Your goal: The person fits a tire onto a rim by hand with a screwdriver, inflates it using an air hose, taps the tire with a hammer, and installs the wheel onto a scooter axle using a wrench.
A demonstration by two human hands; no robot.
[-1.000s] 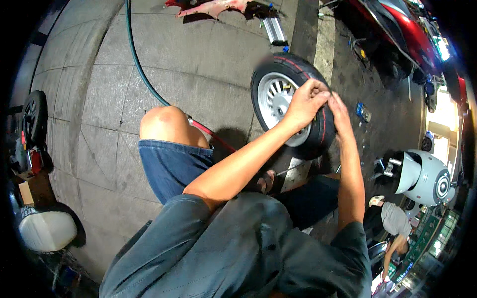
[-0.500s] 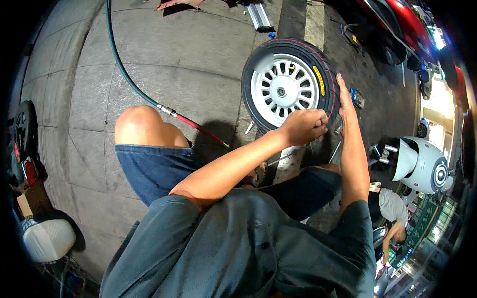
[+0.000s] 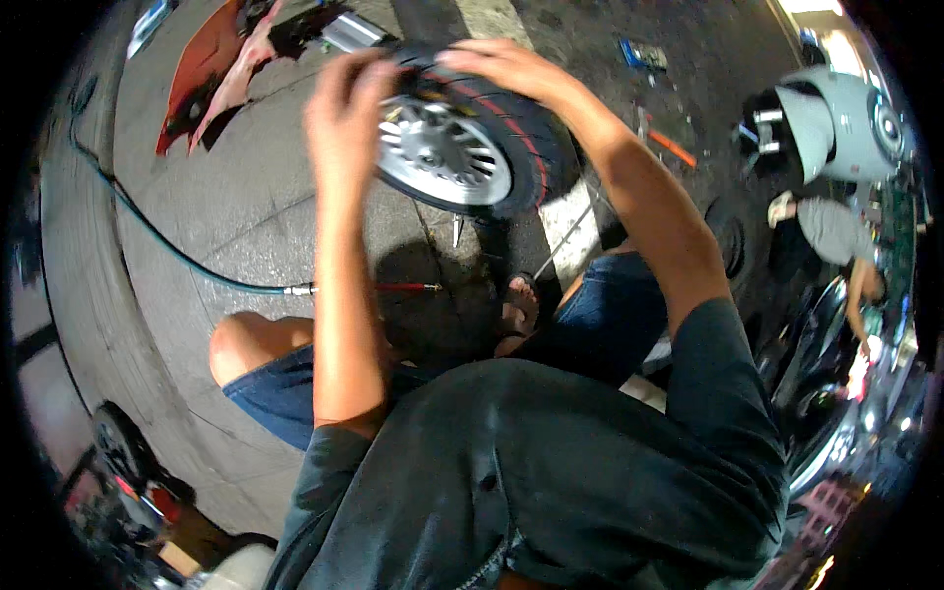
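Observation:
A scooter wheel with a silver multi-spoke rim and a black, red-lined tyre is tilted in front of me. My right hand lies over the top of the tyre, fingers stretched along its tread, steadying it. My left hand is raised at the wheel's left side, covering part of the rim and tyre. Motion smears its fingers, so contact with the wheel is unclear. A teal air hose with a red end piece lies on the ground nearer to me.
Red body panels lie far left. An orange-handled tool and a blue item are on the ground to the right. A pale scooter stands beyond, near another person. Another wheel is at lower left.
The wheel has tipped up and appears further left and higher in view. My left hand has moved from its near side to its left side; my right hand has shifted onto its top.

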